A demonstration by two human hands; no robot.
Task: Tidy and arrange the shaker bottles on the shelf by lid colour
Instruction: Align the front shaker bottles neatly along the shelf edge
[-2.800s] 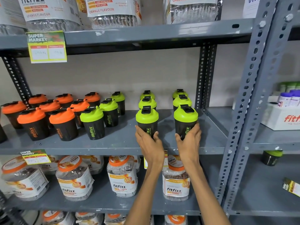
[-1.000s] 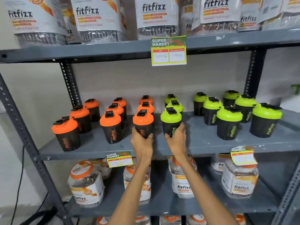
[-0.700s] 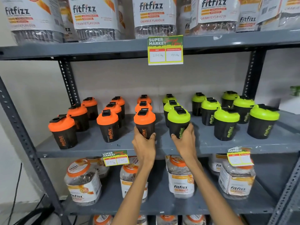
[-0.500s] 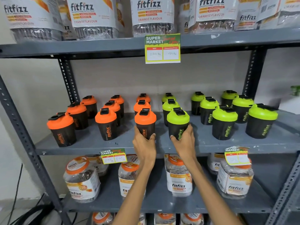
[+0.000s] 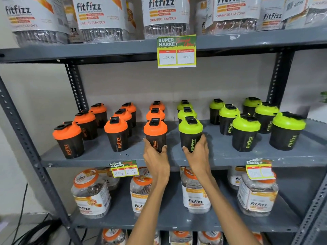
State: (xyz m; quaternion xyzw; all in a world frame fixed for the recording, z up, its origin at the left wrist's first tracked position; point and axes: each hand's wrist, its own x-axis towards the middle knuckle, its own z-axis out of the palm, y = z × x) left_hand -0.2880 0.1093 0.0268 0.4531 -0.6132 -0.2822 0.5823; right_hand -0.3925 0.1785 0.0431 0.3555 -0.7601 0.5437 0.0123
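Grey steel shelving [image 5: 99, 154] filled the frame, its middle board carrying the shaker bottles: orange-lidded ones in the left half, green-lidded ones in the right. At centre frame the left hand [image 5: 155, 156] was wrapped around the base of the front orange-lidded shaker [image 5: 155, 134], and the right hand [image 5: 198, 152] gripped the base of the front green-lidded shaker [image 5: 190, 134]. Both bottles stood upright near the board's front edge, each heading a file of its own colour, so the hold low on the body looked meant for sliding and squaring them where the two colours met. A clear strip of board lay between the pair. Wider bare board opened right of the green shaker, before the looser green group [image 5: 246, 133] at right of frame. Price tags [image 5: 123, 168] hung off the front lip, just beneath the hands.
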